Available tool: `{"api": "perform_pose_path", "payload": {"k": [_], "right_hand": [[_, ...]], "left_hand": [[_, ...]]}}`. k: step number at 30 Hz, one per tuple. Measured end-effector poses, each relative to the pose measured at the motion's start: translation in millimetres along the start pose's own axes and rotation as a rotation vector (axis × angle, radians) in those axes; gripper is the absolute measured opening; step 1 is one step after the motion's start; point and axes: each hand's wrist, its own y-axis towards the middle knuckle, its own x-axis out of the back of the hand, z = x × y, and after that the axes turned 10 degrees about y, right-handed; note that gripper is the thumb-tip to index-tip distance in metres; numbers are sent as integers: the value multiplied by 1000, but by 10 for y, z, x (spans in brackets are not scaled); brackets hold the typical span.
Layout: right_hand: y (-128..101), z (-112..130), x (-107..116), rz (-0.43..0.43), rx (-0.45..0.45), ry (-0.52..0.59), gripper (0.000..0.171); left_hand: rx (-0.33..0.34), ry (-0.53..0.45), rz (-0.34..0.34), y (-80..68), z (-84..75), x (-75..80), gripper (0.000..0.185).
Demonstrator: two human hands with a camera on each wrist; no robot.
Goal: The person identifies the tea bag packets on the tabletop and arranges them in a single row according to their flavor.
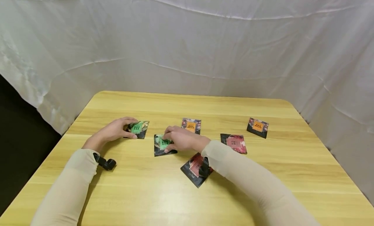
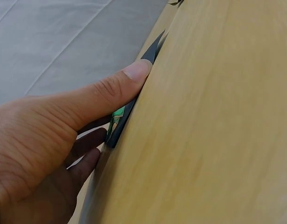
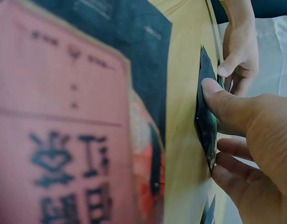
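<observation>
Toward the left of the table, my left hand (image 1: 115,130) grips a black packet with a green label (image 1: 142,128); its thumb lies along the near edge and its fingers reach to the far side. In the left wrist view the thumb presses on that packet's dark edge (image 2: 155,49). My right hand (image 1: 184,138) holds a second green-labelled packet (image 1: 159,150), just nearer and to the right, between thumb and fingertips. The right wrist view shows this packet (image 3: 206,107) edge-on under the thumb. Both packets are partly covered by the hands.
A red-labelled packet (image 1: 194,166) lies under my right wrist, and another red one (image 1: 236,143) is beyond the forearm. One orange-labelled packet (image 1: 191,123) lies behind my right hand, another (image 1: 258,127) at the far right. A pale curtain (image 1: 204,50) hangs behind the wooden table (image 1: 140,193).
</observation>
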Motion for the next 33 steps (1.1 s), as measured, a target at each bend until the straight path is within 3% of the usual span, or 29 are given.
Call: {"api": "perform_pose_path", "payload": {"k": [16,33], "right_hand": [[202,41,58,20,-44,-1,59],[397,45,8,-58,-112,-3,57]], "left_hand": [[0,-22,0,5,-8,2,79],[2,-34,-16,8,-11,-22,80]]}}
